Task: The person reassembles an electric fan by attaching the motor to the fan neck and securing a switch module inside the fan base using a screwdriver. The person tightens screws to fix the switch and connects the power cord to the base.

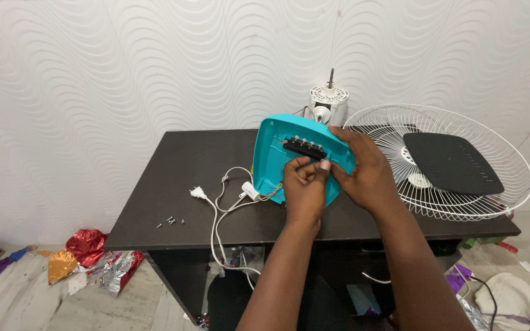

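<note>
A turquoise plastic fan base cover [271, 147] stands tilted on its edge on the dark table [173, 184], its inner side towards me. A black switch block [305, 146] with several buttons sits inside it. My left hand [303, 184] pinches a small thin part just below the switch block. My right hand [360, 168] grips the cover's right edge, fingers over the rim. A white fan motor [329, 101] with a shaft stands behind the cover, joined by thin wires.
A white power cord with plug [199, 194] trails off the table's front edge. Several small screws [170, 220] lie at the front left. A white wire fan guard [510, 165] with a black panel [452, 162] on it rests at the right. Foil wrappers [87, 245] litter the floor.
</note>
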